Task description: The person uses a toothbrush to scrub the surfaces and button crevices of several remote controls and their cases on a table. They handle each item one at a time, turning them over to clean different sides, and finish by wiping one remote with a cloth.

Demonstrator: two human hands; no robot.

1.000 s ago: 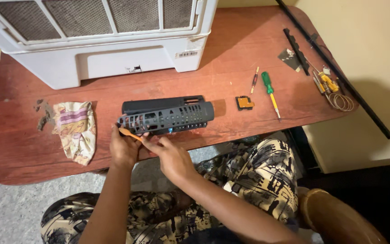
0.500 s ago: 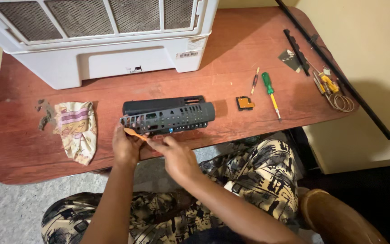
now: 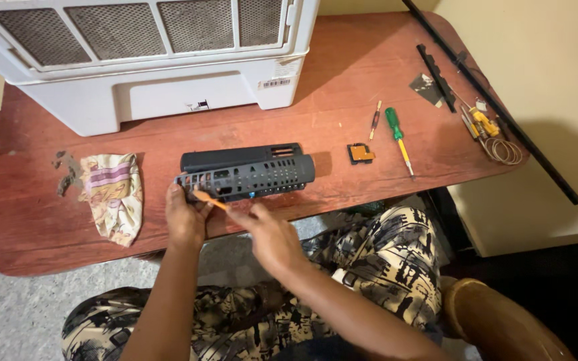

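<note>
The dark grey slotted housing (image 3: 252, 177) is a long, rounded plastic part, pierced along its side with rows of small rectangular and round openings. It lies on its side near the front edge of the worktop (image 3: 342, 87), its length running left to right, the rounded right end closed and slightly raised. Just behind it, touching along its far side, lies a plain dark cover piece (image 3: 235, 157) of similar length with a notched right end. A thin orange tool (image 3: 209, 199) points up and to the left, its tip at the housing's near left end, where small orange-brown parts show inside the openings.
</note>
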